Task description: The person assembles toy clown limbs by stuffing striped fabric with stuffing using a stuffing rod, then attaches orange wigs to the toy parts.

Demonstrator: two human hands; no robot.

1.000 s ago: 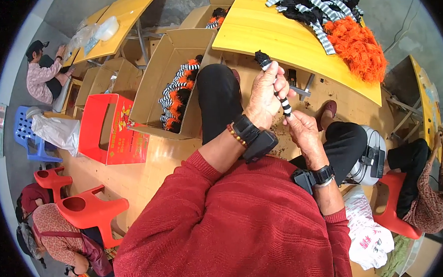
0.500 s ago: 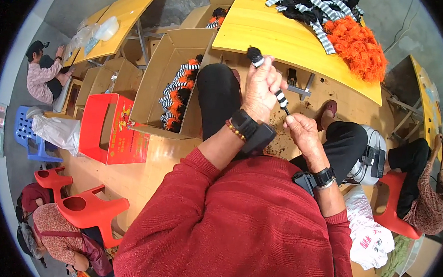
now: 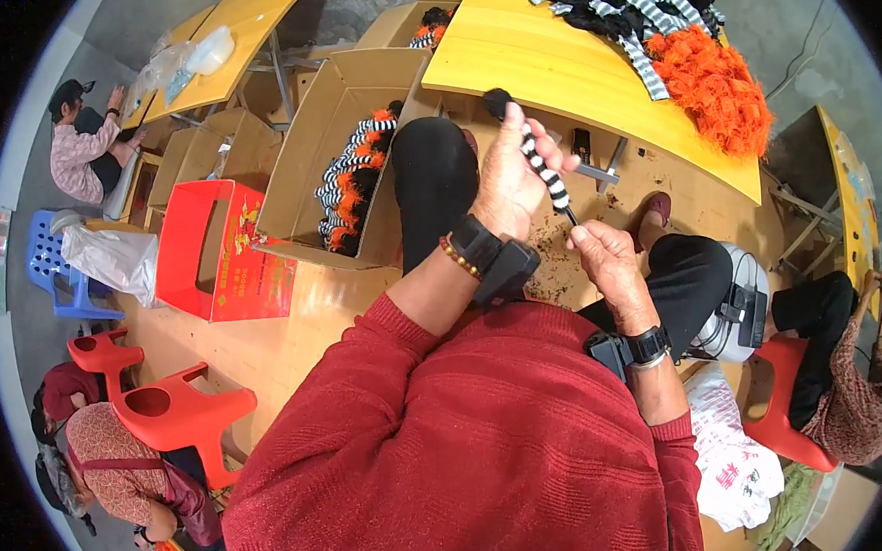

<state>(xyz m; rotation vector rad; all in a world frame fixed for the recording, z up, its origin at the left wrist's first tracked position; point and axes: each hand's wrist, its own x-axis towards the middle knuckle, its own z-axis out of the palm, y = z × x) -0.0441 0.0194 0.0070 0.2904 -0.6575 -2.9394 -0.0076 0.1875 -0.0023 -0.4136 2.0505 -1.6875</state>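
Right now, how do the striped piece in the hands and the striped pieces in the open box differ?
The striped piece in hand is single and stretched between the left hand and right hand; the boxed pieces lie piled loose in the cardboard box. The held one shows a black tip and no orange; the boxed ones show orange fluff. Both are black-and-white striped.
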